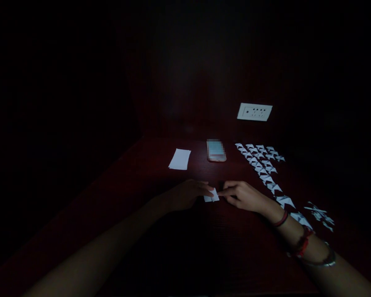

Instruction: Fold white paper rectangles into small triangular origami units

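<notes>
A small folded piece of white paper (215, 198) lies on the dark red table in front of me. My left hand (188, 194) comes from the left, its fingers pressed together on top of the paper and holding it down. At the paper's right edge is my right hand (243, 195), index fingertip touching it and the other fingers curled in. Bracelets circle the right wrist and forearm. Several folded white paper pieces (266, 179) stand in rows to the right of that hand.
A stack of white paper sheets (179, 159) lies beyond my left hand. A phone (216, 150) with a lit, blurred screen rests farther back. Thin paper scraps (320, 215) lie at the right. A white socket panel (254, 112) is on the back wall. The surroundings are very dark.
</notes>
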Demonstrator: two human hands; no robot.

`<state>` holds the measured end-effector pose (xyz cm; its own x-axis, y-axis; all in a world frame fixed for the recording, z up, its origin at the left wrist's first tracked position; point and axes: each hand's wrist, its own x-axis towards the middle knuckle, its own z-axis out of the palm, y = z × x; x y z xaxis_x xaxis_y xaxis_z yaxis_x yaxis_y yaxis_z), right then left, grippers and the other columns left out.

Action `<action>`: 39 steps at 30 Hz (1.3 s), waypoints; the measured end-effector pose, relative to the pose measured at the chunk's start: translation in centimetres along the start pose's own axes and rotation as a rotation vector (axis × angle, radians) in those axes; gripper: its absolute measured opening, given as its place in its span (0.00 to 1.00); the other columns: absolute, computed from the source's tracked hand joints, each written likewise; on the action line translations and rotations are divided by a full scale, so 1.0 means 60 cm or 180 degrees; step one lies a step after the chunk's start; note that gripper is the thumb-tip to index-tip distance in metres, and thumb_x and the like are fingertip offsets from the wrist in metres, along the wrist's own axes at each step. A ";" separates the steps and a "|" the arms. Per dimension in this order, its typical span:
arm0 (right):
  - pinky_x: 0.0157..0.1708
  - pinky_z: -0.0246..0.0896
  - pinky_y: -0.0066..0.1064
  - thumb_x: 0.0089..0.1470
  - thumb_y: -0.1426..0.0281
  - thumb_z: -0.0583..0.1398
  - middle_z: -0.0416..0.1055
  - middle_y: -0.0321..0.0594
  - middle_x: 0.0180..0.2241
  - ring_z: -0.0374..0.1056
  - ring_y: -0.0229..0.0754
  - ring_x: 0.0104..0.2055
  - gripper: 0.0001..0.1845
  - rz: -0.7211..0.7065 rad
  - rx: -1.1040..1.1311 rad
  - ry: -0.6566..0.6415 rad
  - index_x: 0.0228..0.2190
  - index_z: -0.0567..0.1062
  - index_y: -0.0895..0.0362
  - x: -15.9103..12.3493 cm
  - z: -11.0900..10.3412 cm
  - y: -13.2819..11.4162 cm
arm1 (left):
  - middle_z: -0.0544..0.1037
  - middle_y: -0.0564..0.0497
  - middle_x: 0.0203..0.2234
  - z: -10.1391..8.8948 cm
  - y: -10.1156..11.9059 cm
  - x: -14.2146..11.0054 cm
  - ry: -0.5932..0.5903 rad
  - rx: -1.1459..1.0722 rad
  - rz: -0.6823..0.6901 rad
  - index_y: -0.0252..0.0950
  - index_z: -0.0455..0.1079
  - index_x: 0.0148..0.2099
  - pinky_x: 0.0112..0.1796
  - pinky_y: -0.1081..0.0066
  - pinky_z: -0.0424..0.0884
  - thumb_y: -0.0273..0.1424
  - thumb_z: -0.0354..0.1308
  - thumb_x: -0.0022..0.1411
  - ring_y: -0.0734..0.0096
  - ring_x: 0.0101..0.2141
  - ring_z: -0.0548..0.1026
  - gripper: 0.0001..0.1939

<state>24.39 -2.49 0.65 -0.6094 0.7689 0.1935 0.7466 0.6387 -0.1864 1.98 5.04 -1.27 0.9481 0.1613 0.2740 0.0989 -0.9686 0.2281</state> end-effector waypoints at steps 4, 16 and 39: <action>0.34 0.56 0.26 0.48 0.77 0.51 0.65 0.37 0.31 0.62 0.34 0.32 0.18 -0.0029 0.0121 -0.0057 0.40 0.70 0.52 0.000 0.000 0.002 | 0.60 0.52 0.49 -0.003 0.017 0.003 0.0041 0.0514 -0.0230 0.45 0.60 0.49 0.45 0.65 0.57 0.15 0.47 0.51 0.68 0.48 0.59 0.26; 0.32 0.57 0.25 0.47 0.78 0.51 0.67 0.37 0.30 0.62 0.34 0.30 0.14 0.0104 0.0529 0.0204 0.34 0.73 0.57 0.002 0.001 0.002 | 0.58 0.51 0.52 0.010 0.029 -0.005 -0.0131 0.0715 -0.0370 0.43 0.53 0.54 0.47 0.65 0.54 0.20 0.46 0.56 0.67 0.50 0.57 0.24; 0.25 0.54 0.24 0.48 0.72 0.55 0.62 0.36 0.25 0.58 0.32 0.25 0.04 0.0448 0.1096 0.0272 0.25 0.68 0.61 0.009 0.015 0.019 | 0.61 0.50 0.49 0.012 0.038 0.001 0.0035 0.0693 0.0105 0.38 0.60 0.49 0.48 0.64 0.54 0.26 0.46 0.59 0.66 0.50 0.57 0.15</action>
<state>24.67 -1.29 -0.33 -0.4719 0.8538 0.2198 0.6791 0.5110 -0.5269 2.47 2.70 -1.42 0.9487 0.1298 0.2883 0.1320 -0.9912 0.0120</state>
